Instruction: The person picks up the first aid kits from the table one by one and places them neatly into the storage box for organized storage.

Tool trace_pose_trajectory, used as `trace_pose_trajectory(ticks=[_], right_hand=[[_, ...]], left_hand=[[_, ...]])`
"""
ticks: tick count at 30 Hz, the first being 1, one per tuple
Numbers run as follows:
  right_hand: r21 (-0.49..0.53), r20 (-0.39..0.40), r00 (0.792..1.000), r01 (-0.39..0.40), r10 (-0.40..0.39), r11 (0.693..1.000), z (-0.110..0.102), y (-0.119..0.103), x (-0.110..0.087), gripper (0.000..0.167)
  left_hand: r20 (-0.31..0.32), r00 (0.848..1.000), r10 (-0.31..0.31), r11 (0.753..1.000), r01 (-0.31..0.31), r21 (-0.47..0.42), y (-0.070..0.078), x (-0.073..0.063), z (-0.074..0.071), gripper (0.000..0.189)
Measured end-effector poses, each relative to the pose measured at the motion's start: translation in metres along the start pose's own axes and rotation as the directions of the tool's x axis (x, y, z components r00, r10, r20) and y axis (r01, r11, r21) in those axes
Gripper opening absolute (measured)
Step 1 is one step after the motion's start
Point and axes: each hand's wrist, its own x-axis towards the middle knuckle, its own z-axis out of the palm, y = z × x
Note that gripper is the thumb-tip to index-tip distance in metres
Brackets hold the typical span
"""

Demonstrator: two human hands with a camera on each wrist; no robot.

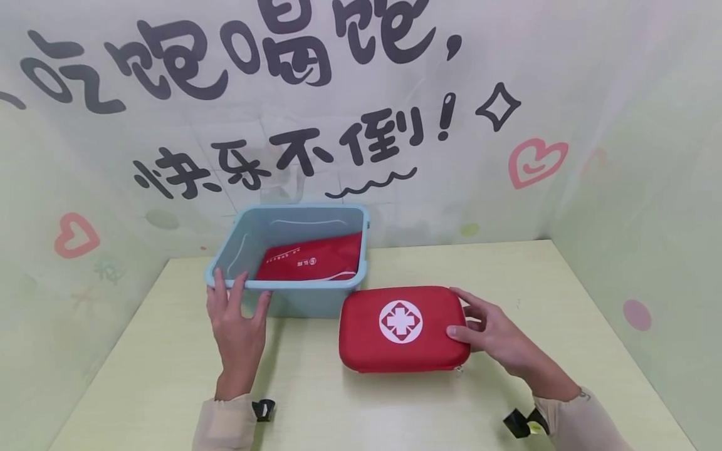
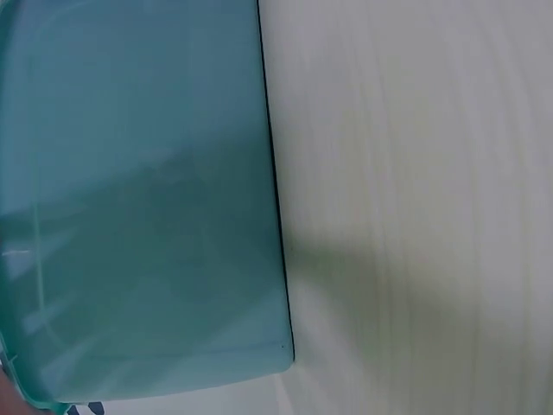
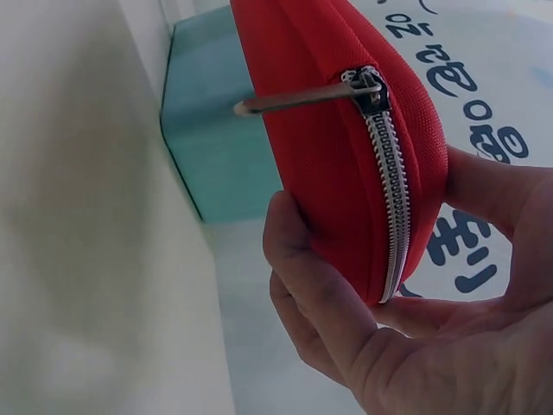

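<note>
A red first-aid case with a white cross emblem is held by its right end in my right hand. The thumb lies on the front face and the fingers go behind. The right wrist view shows the case's zipper and dangling metal pull, with the right hand around that end. My left hand grips the front left rim of a light blue plastic bin, fingertips over the edge. Inside the bin lies a red fabric item with white print, its lower part hidden by the front wall.
The bin stands at the back of a pale wooden table, close to a printed wall covering. Side walls border the table left and right. Black bands are on both wrists.
</note>
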Motion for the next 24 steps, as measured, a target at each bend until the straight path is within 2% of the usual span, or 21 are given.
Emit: trace_pose_trajectory(ticks=[7, 13, 24], right_hand=[[-0.012, 0.028, 0.998, 0.055, -0.054, 0.998, -0.009, -0.01, -0.005, 0.074], [-0.001, 0.088, 0.989, 0.115, -0.115, 0.993, -0.015, -0.02, -0.01, 0.069], [0.023, 0.076, 0.99, 0.121, -0.122, 0.992, -0.015, -0.036, -0.011, 0.066]], left_hand=[[-0.008, 1.0, 0.008, 1.0, -0.008, 0.008, 0.001, 0.0, -0.002, 0.055], [-0.006, 1.0, 0.006, 1.0, -0.006, 0.015, 0.001, 0.0, -0.001, 0.056], [-0.016, 1.0, 0.017, 0.999, -0.017, 0.029, -0.001, -0.001, 0.0, 0.057]])
